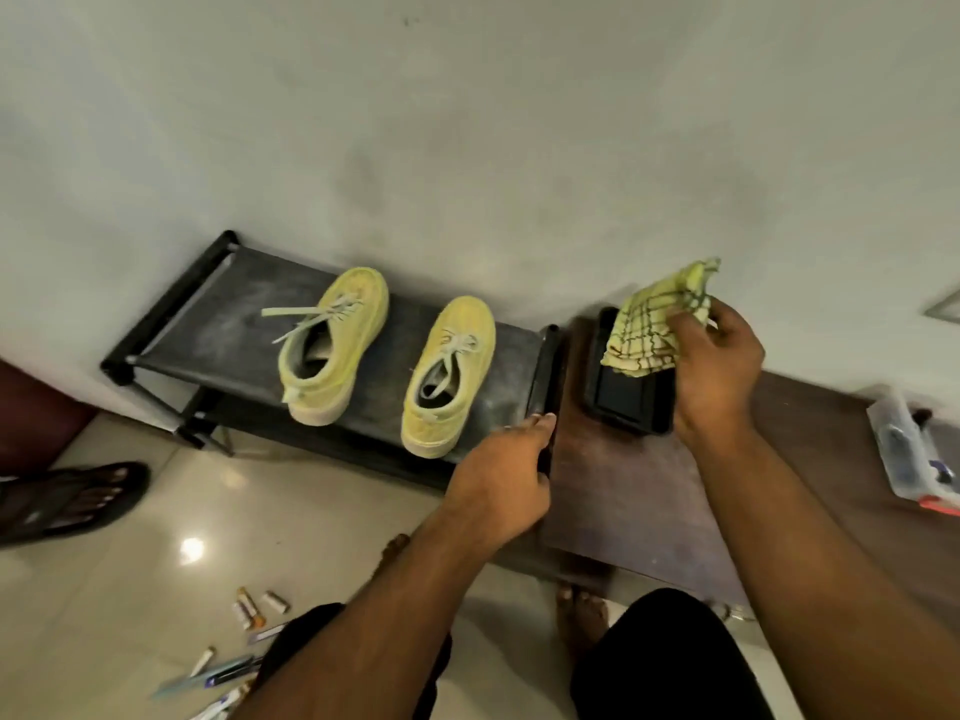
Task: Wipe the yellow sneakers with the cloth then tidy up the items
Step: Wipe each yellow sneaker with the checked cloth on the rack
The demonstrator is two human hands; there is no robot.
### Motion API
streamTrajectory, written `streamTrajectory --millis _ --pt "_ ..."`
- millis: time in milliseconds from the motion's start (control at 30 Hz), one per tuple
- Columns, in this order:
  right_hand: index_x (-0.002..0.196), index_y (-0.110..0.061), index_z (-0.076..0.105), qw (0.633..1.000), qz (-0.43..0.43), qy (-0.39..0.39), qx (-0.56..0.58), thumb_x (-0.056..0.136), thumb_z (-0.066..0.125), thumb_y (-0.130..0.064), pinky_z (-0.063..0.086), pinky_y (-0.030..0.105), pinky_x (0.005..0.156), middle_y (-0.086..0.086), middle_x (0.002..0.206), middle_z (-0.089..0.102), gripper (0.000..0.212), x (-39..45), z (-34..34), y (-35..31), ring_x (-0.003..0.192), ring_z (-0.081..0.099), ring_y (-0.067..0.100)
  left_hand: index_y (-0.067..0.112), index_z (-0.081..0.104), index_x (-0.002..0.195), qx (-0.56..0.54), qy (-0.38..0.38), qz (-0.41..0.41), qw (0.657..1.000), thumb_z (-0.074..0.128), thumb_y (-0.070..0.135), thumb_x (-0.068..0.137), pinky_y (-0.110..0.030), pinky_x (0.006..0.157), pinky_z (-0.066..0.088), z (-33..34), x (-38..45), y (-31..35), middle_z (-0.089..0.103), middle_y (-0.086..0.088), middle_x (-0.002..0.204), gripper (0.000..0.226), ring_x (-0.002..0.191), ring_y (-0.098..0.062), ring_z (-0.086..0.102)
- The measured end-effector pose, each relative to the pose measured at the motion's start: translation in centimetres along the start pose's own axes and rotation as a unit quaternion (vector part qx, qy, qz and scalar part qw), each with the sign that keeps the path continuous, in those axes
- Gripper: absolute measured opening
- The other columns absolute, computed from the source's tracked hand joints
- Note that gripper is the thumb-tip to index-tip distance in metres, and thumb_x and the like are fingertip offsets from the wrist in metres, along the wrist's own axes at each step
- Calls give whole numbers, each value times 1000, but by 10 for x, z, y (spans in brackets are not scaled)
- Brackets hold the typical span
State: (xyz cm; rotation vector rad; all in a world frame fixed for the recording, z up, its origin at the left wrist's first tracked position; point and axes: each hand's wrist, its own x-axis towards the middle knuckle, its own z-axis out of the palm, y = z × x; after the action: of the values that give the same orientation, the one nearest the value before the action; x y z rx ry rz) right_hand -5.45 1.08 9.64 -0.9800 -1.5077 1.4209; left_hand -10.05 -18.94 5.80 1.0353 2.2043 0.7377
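While the left grip (506,462) clasps the rack (218,324), the right grip (714,356) pinches the cloth (654,324) over the bench (623,485).

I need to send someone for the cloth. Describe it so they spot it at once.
Start at the black shoe rack against the wall, then look right to the brown bench. Above a black tray there, the right hand pinches the cloth: crumpled, pale yellow with dark check lines, unlike the plain yellow sneakers.

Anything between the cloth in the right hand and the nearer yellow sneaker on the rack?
Nothing visible. The cloth, pinched by the right hand, hangs over a black tray. Only the rack's end bar, low and gripped by the left hand, lies before the sneaker.
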Motion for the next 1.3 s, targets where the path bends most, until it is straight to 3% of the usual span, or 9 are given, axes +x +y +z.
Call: streamTrajectory --millis 67,167,533,667,767,867,1000,1200,1300 --pt "103 -6 66 970 104 18 217 84 62 -6 56 30 69 12 97 71 20 -28 7 0 84 68 20 22 36 149 -45 57 -19 997 51 10 89 -30 108 39 -11 -20 -13 46 1 148 63 132 -17 46" --pt "127 -13 59 896 237 -27 375 77 66 -37 53 36 87 9 121 65 55 -72 20 7 106 65 24 21 44 145 -107 150 -60 981 51 10 91 -28 104 42 -21 -37 -29 55 -3 140 55 127 -19 52" --pt "130 -13 55 865 327 -11 381 69 71 -15 57 34 76 9 120 66 63 -107 64 42 105 66 21 13 61 128 -140 336 -129 922 52 9 93 -25 95 45 -34 -24 -46 65 -5 123 37 113 -19 60" --pt "132 -16 54 863 348 -41 365 72 70 -26 50 45 89 8 125 63 62 -95 66 66 114 60 26 9 71 102 -52 318 -110 940 57 18 92 -36 86 50 -36 10 -54 70 -8 99 20 93 -22 63" --pt "129 -16 55 855 339 -68 387 81 62 -27 49 45 92 8 122 65 50 -79 75 68 112 62 27 24 71 99 71 216 -142 963 53 39 93 -31 86 33 -42 32 -63 70 2 93 24 95 -19 61" --pt "126 -15 57 858 333 -92 380 79 63 -25 51 46 90 8 118 67 48 -72 83 66 108 64 27 27 69 94 177 160 -165 957 47 52 93 -36 79 19 -46 45 -66 64 6 83 34 94 -18 57" --pt "127 -15 58 872 333 -92 347 76 66 -23 51 46 90 8 117 67 52 -78 81 67 107 65 26 26 66 90 229 166 -169 944 46 49 94 -39 87 24 -36 52 -66 60 5 84 31 97 -18 53" --pt "117 -18 63 882 332 -53 330 88 56 -25 48 46 93 6 114 69 31 -98 49 46 109 63 26 21 69 82 -9 222 -200 954 56 35 92 -34 85 28 -52 40 -66 67 2 85 21 91 -23 61" --pt "116 -19 63 899 291 -53 324 91 51 -25 48 44 91 6 114 69 29 -98 33 26 106 64 25 18 74 82 -278 226 -201 912 69 26 87 -33 90 46 -60 20 -65 70 -1 89 11 95 -22 64"
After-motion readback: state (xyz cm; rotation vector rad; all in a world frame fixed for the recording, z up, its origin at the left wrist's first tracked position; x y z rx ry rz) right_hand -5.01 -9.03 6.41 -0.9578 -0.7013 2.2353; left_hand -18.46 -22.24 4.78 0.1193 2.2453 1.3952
